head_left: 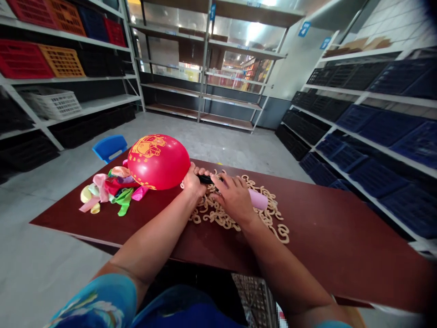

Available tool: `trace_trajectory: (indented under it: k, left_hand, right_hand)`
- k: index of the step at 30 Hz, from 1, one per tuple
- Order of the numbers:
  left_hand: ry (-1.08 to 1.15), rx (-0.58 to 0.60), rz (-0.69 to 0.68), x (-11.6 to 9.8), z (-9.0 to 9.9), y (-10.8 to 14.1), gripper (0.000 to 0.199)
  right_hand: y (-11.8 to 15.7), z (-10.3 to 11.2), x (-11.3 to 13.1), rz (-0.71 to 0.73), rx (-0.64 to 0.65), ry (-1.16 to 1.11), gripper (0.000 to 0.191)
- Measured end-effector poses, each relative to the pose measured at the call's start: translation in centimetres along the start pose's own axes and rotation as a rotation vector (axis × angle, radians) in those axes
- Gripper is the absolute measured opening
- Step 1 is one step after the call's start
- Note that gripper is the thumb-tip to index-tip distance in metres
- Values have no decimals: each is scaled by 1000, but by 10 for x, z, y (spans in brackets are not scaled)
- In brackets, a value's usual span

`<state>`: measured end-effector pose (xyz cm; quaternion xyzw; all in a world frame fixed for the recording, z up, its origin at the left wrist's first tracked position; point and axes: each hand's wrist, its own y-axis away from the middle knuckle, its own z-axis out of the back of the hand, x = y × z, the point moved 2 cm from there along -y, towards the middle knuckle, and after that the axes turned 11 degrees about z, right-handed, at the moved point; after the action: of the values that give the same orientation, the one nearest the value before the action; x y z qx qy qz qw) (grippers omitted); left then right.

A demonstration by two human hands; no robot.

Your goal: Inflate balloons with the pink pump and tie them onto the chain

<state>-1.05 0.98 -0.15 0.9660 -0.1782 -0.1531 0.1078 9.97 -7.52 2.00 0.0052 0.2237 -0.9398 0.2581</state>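
A large inflated red balloon point(159, 161) with yellow printing sits at the left of my hands. My left hand point(194, 182) is closed at its neck end, with the fingers around a black nozzle-like piece point(205, 179). My right hand point(234, 198) curls over what looks like a balloon hand pump; its pink-purple cylinder point(258, 199) sticks out to the right. The palm hides the join between the black and pink parts. Beneath both hands lies a spread of beige curled pieces point(221, 217). Several limp balloons point(112, 187) in mixed colours are heaped at the left.
The dark red-brown table point(324, 228) reaches far to the right. A blue chair point(109, 146) stands behind its left corner. Shelves with red and orange crates point(61, 61) line the left, dark blue crates point(392, 168) the right, and a metal rack point(204, 68) the back.
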Motion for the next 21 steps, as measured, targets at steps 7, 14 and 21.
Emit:
trace_trajectory:
  k: [7, 14, 21]
  left_hand:
    - [-115, -103, -89, -17, 10, -12, 42]
    - [-380, -170, -156, -20, 14, -16, 37]
    - [-548, 12, 53, 11, 17, -8, 30]
  right_hand:
    - [9, 4, -24, -96, 82, 19, 35]
    - [27, -17, -86, -669, 271, 68, 39]
    - [29, -30, -89, -649, 266, 54, 55]
